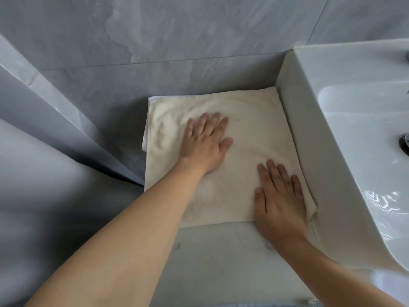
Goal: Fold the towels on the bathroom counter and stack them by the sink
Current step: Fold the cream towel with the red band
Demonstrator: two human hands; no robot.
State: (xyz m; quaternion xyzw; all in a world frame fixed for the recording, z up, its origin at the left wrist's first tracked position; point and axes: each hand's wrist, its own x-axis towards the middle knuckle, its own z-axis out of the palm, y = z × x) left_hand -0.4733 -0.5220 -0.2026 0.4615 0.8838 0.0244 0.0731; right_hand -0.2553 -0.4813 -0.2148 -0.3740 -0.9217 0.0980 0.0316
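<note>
Grey marble-patterned wall tiles (177, 29) fill the upper part of the view, crossed by thin grout lines. On the left a slanted grey tiled ledge (55, 111) runs down toward the middle, and below it lies a smooth, pale grey curved surface (33, 173), blurred and hard to identify. At the right edge a dark metal fitting (404, 144) is partly cut off. A strip of light blue fabric (265, 304) shows at the bottom edge.
</note>
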